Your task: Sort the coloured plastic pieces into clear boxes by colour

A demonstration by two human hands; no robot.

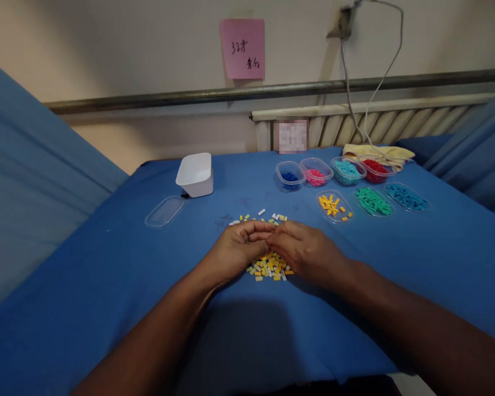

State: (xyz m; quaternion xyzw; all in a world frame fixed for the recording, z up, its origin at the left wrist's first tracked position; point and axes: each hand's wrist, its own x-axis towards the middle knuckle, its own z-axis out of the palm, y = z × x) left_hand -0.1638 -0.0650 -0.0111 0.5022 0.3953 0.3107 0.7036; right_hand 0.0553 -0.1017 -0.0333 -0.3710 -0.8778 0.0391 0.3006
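My left hand (237,247) and my right hand (305,250) rest side by side on a blue cloth, fingers curled and fingertips meeting over a heap of small yellow and white beads (269,267). Both hands look closed in a pinch; what the fingers hold is too small to make out. More loose beads (268,215) lie scattered just beyond the knuckles.
A white tub (195,174) and a clear lid (164,212) lie at the back left. At the back right stand clear tubs of dark blue (290,177), pink (315,176), cyan (347,170) and red beads (374,170), and lids with yellow (334,206), green (373,201) and blue beads (406,197).
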